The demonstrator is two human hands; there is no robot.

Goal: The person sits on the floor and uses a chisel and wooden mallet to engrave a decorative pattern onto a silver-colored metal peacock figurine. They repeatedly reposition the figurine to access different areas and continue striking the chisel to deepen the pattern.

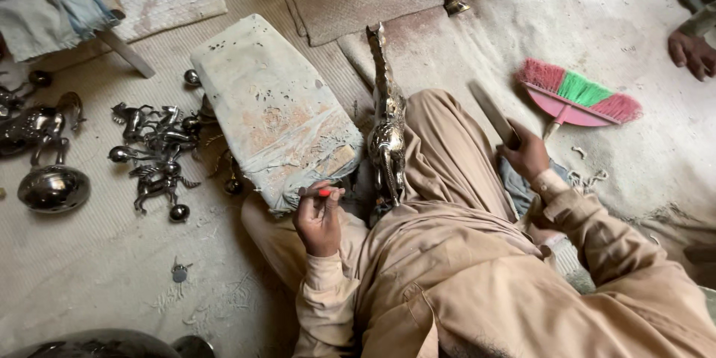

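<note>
left hand (317, 216) pinching red tool (324, 193), perhaps

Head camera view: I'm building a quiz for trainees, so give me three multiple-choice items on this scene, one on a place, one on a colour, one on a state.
1. Where does the tall metal animal figure stand?
A. Between the grey cushion block and the person's leg
B. On the broom
C. Inside the round bowl

2. Which colours are the bristles of the hand broom?
A. Blue and yellow
B. Pink and green
C. All black

3. What is the left hand doing?
A. Lying flat and empty on the floor
B. Pinching a small red-tipped tool in its fingers
C. Gripping the broom

Answers: 1 A, the figure is upright beside the block, against the leg. 2 B, pink sides with a green middle. 3 B, the red tip shows at the fingers.
</note>
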